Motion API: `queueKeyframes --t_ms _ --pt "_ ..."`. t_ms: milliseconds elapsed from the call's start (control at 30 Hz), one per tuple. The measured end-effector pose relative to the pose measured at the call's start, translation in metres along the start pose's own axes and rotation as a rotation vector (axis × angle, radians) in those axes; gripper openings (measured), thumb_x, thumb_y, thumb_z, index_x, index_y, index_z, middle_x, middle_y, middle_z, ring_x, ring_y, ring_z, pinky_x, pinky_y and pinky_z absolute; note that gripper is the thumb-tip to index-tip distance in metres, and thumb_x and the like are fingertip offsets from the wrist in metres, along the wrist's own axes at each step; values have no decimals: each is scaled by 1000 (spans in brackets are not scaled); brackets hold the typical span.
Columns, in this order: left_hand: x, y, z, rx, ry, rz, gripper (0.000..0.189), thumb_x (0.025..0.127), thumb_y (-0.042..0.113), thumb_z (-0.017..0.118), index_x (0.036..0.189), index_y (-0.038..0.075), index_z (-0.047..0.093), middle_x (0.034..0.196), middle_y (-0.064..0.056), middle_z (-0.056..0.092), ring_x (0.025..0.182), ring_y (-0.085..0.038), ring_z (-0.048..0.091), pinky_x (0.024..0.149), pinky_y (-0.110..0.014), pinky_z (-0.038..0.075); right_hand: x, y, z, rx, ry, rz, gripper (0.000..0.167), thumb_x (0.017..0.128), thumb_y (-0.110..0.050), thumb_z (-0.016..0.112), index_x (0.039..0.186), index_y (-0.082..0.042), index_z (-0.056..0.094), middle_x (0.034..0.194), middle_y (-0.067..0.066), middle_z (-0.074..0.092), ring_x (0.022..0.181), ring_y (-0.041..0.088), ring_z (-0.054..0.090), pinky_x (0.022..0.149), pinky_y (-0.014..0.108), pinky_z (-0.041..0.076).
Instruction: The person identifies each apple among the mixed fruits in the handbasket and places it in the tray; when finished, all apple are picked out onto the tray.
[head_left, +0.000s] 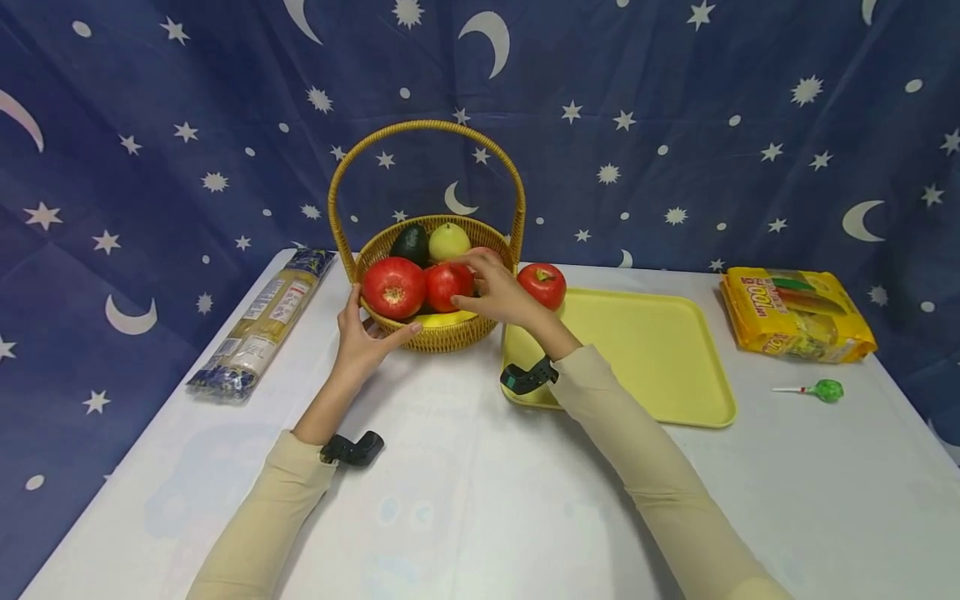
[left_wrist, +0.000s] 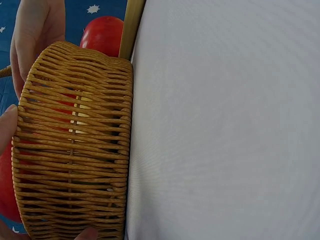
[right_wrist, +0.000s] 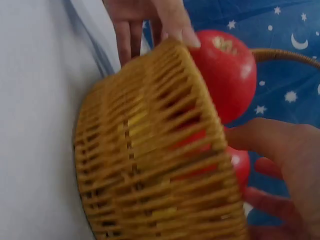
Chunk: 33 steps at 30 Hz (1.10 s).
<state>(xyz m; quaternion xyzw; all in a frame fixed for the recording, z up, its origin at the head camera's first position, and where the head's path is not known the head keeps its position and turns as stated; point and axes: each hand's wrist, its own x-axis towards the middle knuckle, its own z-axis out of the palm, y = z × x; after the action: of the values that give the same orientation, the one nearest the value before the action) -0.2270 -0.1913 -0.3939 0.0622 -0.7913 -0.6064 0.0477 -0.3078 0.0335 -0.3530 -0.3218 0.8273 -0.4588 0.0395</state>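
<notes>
A wicker basket with a tall hooped handle holds fruit. My left hand grips its left side, thumb along the front and fingers round the outer wall. Inside lie a large red pomegranate, a smaller red apple, a dark green avocado, a pale green pear and a yellow fruit, perhaps a banana. Over the right rim, my right hand has its thumb and fingers about the smaller apple, which stays in the basket. Another red fruit behind that hand is mostly hidden.
Right of the basket, a red apple sits by the corner of a yellow tray. A yellow food packet and a green lollipop lie farther right. At left is a long clear package. A starry curtain hangs behind.
</notes>
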Motion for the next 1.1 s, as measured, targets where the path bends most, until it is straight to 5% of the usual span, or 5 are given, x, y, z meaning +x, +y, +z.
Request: queueKeyframes --t_ms 600,800,1100 --pt "0 -2 1 5 0 -12 108 85 26 76 157 18 -3 156 -17 -1 142 -38 28 113 -42 36 18 8 1 -273 -34 19 60 88 -27 74 139 -7 51 137 12 51 129 28 41 107 42 41" --pt "-2 -2 2 1 -7 -5 106 86 22 75 157 16 -3 155 -18 0 142 -38 28 112 -43 37 19 6 11 -370 -41 94 74 82 -44 77 143 -15 47 141 14 44 126 33 47 104 50 44" --pt "-2 -1 0 10 0 0 106 86 23 75 157 17 -4 156 -17 -1 142 -39 28 112 -43 36 20 6 16 -375 -3 105 72 83 -42 77 141 -14 45 136 16 49 122 34 51 102 51 45"
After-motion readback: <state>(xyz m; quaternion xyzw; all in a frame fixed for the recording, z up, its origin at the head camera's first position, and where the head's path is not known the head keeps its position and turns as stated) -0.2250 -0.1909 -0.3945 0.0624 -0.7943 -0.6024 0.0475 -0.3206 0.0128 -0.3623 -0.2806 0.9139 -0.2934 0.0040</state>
